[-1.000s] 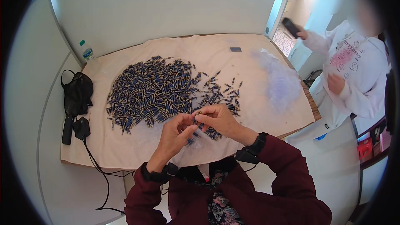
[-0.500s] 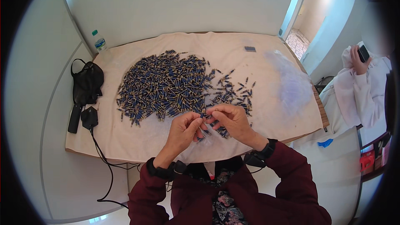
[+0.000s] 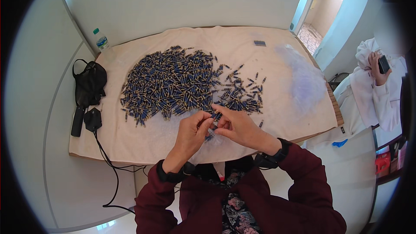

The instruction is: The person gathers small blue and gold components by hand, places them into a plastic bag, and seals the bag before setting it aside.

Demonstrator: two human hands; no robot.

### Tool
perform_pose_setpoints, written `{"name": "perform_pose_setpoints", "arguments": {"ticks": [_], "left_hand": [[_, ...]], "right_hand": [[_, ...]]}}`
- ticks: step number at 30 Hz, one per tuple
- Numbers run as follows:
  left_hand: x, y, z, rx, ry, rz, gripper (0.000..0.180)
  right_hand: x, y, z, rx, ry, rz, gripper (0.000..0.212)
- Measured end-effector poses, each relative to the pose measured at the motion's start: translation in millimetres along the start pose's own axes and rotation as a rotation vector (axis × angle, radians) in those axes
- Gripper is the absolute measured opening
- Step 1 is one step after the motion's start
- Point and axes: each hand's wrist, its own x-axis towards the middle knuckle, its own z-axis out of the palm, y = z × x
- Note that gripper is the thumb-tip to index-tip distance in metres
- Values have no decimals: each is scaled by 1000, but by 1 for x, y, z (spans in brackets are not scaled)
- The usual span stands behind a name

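Note:
A large heap of small dark-blue and gold cylindrical pieces [image 3: 167, 84] covers the middle of the cloth. A smaller loose scatter of the same pieces [image 3: 242, 102] lies to its right. At the near side of the heap, my left hand [image 3: 193, 130] is closed in a pinch; what its fingertips hold is too small to make out. Facing it, my right hand [image 3: 242, 128] has its index finger stretched toward the pieces and its thumb apart from it. Between and below the hands is a clear plastic bag [image 3: 211, 133] with some pieces, partly hidden by the fingers.
A cream cloth [image 3: 294, 121] covers the table. Crumpled clear plastic [image 3: 305, 82] lies at right, a small dark flat item [image 3: 259, 43] at the back. At left are a bottle [image 3: 102, 42], a black pouch [image 3: 91, 82] and a cabled black box [image 3: 92, 119]. A person [image 3: 375, 86] holds a phone.
My right hand's index finger has straightened and its thumb has moved away from it. My left hand stays pinched in nearly the same place. The view has shifted slightly.

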Motion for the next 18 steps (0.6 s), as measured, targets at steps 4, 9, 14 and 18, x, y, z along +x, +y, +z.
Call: {"name": "perform_pose_setpoints", "arguments": {"ticks": [4,9,14,18], "left_hand": [[-5,-4,0,44,-26,16,8],[-8,-3,-2,126,-77,47,8],[-11,0,-5,104,-103,-48,8],[-12,3,-5,43,-87,-104,11]], "right_hand": [[-2,1,3,19,-22,8,69],[-5,-4,5,103,-12,34,66],[-5,-3,4,233,47,99,47],[-3,-9,1,326,83,220,27]]}}
